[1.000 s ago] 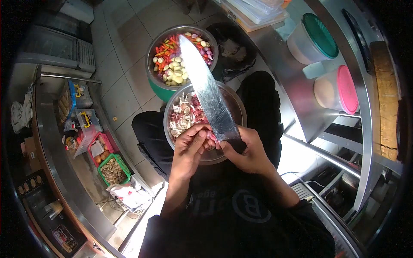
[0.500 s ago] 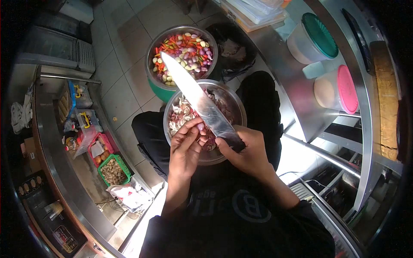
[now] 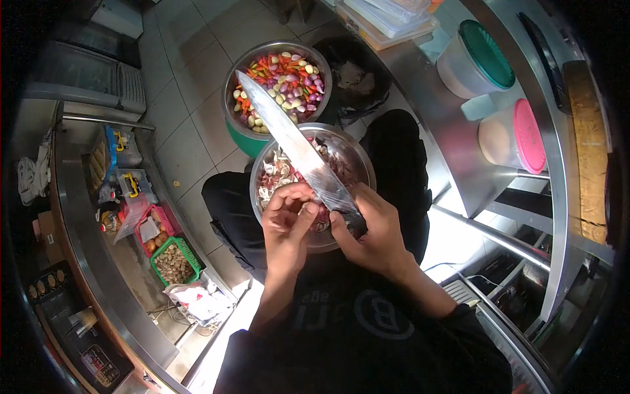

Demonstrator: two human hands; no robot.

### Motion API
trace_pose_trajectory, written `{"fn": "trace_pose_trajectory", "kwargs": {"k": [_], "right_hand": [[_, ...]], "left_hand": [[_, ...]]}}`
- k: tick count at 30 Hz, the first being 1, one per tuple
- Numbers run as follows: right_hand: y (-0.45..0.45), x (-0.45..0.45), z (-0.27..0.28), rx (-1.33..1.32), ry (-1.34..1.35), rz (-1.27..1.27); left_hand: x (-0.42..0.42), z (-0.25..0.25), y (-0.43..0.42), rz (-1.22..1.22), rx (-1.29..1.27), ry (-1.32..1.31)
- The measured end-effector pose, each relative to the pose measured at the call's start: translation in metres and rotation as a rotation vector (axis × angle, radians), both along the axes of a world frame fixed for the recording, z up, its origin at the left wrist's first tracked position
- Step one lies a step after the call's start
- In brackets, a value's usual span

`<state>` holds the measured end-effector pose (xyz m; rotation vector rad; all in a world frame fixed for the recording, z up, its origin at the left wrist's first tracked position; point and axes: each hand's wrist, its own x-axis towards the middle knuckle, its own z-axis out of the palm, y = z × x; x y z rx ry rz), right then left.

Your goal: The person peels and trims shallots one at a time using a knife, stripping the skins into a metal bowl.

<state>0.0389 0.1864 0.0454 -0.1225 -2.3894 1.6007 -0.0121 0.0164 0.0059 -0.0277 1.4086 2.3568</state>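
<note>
My right hand (image 3: 371,230) grips a large, broad-bladed knife (image 3: 292,139) at its plastic-wrapped rear end. The blade points up and left, over both metal bowls. Close beside the blade, my left hand (image 3: 287,220) pinches a small shallot between thumb and fingers; the fingers and knife mostly hide it now. Below both hands, a metal bowl (image 3: 373,180) between the knees holds shallot skins and pieces (image 3: 279,172). Beyond it, another metal bowl (image 3: 228,98) holds red chilies, peeled shallots and garlic cloves (image 3: 289,82). It rests on something green (image 3: 241,139).
On the right, a steel counter (image 3: 436,118) carries a green-lidded tub (image 3: 485,56) and a pink-lidded tub (image 3: 515,136). A black plastic bag (image 3: 357,79) lies beside the far bowl. A left shelf holds a green basket (image 3: 176,261) and a pink basket (image 3: 155,230).
My left hand has turned and shifted slightly right, its thumb now nearer the blade. The shallot, visible before, is mostly hidden. The knife tip has moved a little left and up.
</note>
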Motion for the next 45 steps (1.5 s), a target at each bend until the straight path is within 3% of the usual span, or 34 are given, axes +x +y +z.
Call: {"fn": "trace_pose_trajectory", "kwargs": {"k": [13, 15, 19, 22, 24, 30, 39, 45], "right_hand": [[-0.001, 0.001, -0.008, 0.103, -0.012, -0.017], [-0.001, 0.001, -0.009, 0.099, -0.016, -0.025], [-0.003, 0.002, -0.008, 0.087, -0.022, -0.04], [-0.005, 0.0, -0.009, 0.046, 0.008, -0.047], [-0.005, 0.001, -0.01, 0.01, 0.031, -0.073], [0.004, 0.001, -0.008, -0.082, -0.03, -0.103], [0.007, 0.004, -0.011, 0.081, -0.146, -0.052], [-0.001, 0.003, -0.008, 0.017, -0.064, -0.034]], "left_hand": [[0.006, 0.005, 0.013, 0.058, -0.126, 0.143], [0.004, 0.006, 0.01, -0.01, 0.069, -0.043], [0.003, 0.003, 0.008, -0.026, 0.058, -0.075], [0.0, -0.004, 0.003, -0.1, -0.098, 0.111], [-0.001, 0.002, 0.0, -0.123, 0.048, -0.118], [-0.007, 0.001, -0.013, -0.132, 0.168, -0.329], [-0.009, -0.01, -0.019, -0.113, 0.301, -0.405], [-0.003, -0.01, -0.013, -0.061, 0.184, -0.383]]}}
